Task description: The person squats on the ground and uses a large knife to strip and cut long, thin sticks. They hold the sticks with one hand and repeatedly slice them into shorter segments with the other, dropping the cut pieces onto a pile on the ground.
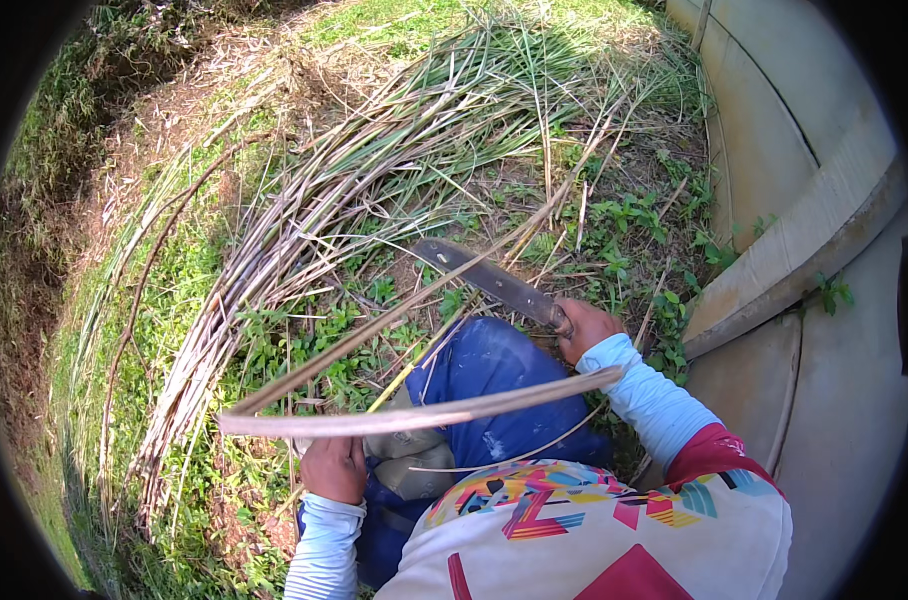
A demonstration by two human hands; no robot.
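Note:
My right hand (589,331) is wrapped round the handle of a machete (494,281). Its dark, worn blade points up and to the left, over the weeds in front of my knee. My left hand (335,468) is closed at a long pale brown stalk (424,412), low on the left beside my shoe. That stalk crosses level in front of me toward my right forearm. A second long dry stalk (374,328) meets its left end at a sharp angle and runs up to the right, passing the blade. Exactly how my left fingers grip is partly hidden.
A large heap of cut reeds (374,150), green at the far end and brown nearer, lies ahead and to the left. Low weeds (624,230) cover the ground. A wall (764,130) with a sloping concrete ledge (794,250) stands close on my right. A bent brown branch (164,225) lies further left.

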